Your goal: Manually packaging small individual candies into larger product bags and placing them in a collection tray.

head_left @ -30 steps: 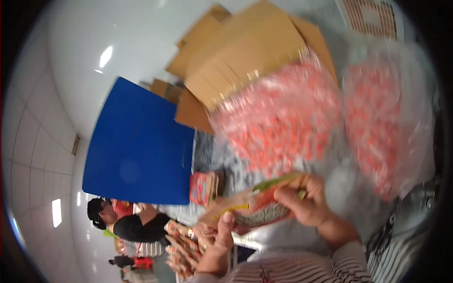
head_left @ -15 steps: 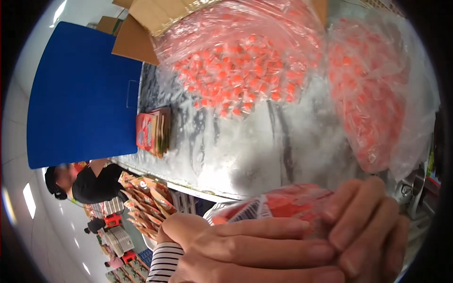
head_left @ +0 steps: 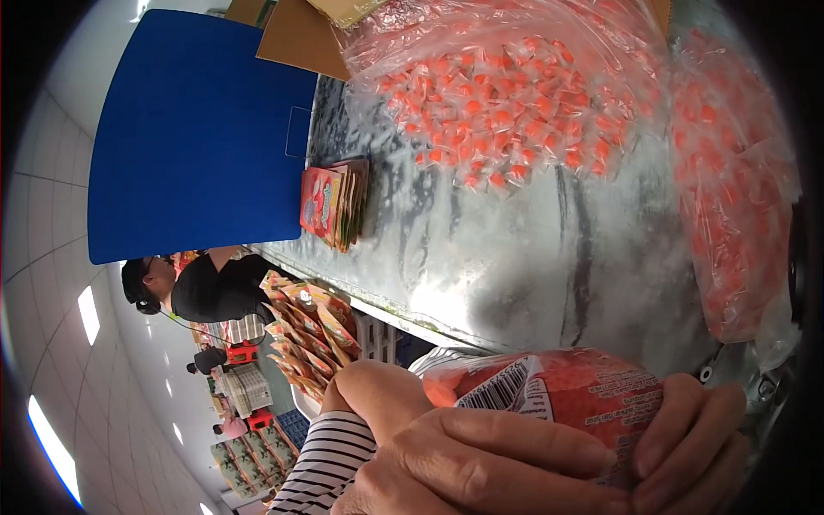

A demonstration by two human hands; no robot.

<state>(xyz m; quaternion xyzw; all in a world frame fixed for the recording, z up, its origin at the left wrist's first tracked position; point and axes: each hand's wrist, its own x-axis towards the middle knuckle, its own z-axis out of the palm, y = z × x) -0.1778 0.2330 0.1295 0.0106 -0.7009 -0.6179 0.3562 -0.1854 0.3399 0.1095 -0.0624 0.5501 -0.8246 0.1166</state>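
At the lower right, a red plastic packet (head_left: 592, 390) with a barcode and pale printing on its back is held between my two hands. My left hand (head_left: 489, 455) comes in from below out of a black-and-white striped sleeve, its fingers lying across the packet's lower side. Bent fingers of my right hand (head_left: 699, 438) close on the packet's right end, where they meet the left fingertips. What lies under the fingers is hidden. Beyond the packet, a heap of small clear-wrapped orange-red pieces (head_left: 515, 120) spills from a big clear bag on the metal table (head_left: 481, 266).
A second clear bag of orange-red pieces (head_left: 730, 206) lies at the right. A stack of flat red pouches (head_left: 335, 206) stands near a blue panel (head_left: 197, 137). More orange pouches (head_left: 309, 330) fill a container at the table's edge. Co-workers, one in black (head_left: 223, 287), are farther left.
My view has shifted, so the table and its things now sit farther right and higher in the picture. Both hands keep their hold on the packet, whose barcode shows more clearly.
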